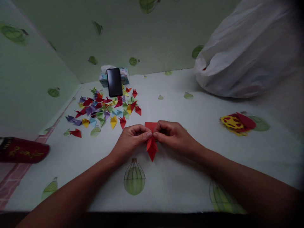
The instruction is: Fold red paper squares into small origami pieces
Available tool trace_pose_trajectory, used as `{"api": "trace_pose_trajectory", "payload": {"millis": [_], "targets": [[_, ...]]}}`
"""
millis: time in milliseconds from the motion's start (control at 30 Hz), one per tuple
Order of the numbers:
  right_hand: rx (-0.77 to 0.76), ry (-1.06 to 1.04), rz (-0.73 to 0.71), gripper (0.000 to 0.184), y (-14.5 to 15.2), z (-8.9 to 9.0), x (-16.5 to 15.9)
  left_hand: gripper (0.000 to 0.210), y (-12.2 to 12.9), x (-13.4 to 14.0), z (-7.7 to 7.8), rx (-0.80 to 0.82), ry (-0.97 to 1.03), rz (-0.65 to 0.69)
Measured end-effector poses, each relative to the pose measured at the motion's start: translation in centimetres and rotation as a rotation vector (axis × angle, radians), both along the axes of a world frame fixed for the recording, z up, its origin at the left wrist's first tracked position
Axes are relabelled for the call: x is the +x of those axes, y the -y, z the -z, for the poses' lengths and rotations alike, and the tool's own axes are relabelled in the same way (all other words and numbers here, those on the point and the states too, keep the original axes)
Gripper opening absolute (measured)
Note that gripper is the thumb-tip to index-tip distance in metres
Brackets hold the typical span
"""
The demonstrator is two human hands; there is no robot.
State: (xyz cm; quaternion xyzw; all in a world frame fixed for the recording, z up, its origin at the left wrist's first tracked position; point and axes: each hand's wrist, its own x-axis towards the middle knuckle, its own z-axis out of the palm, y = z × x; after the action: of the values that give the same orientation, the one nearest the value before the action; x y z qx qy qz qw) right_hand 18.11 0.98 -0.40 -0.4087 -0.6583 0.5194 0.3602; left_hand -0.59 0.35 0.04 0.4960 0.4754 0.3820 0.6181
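Between my two hands is a red origami paper piece [152, 149], partly folded, with its pointed end toward me. My left hand [133, 136] pinches its upper part from the left, thumb against curled fingers. From the right, my right hand [173, 134] pinches the same part, and the thumb tips nearly meet. Just beyond the fingertips, a flat red paper square [151, 126] shows; the hands cover part of it. Many small folded paper cranes [102, 109] in red, purple, green, yellow and blue lie in a loose pile to the far left.
A black phone [114, 82] leans on a tissue box [103, 80] behind the pile. At the back right stands a bulging white plastic bag [232, 63]. Yellow and red cut-out pieces [235, 123] lie at the right. A dark red cylindrical object [26, 151] lies at the left edge.
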Motion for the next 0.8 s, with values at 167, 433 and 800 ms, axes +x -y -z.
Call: {"api": "trace_pose_trajectory", "payload": {"millis": [167,433,800], "targets": [[0.021,0.005,0.012,0.018,0.18,-0.08,-0.06,0.018,-0.04,0.13,-0.13,0.020,-0.040,0.000],[-0.201,-0.159,-0.056,0.019,-0.03,0.16,-0.05,0.017,0.15,0.25,-0.49,0.011,-0.068,-0.009],[-0.101,-0.071,-0.019,0.017,-0.08,0.18,0.00,0.019,-0.02,-0.01,-0.12,0.017,-0.026,0.007]]}}
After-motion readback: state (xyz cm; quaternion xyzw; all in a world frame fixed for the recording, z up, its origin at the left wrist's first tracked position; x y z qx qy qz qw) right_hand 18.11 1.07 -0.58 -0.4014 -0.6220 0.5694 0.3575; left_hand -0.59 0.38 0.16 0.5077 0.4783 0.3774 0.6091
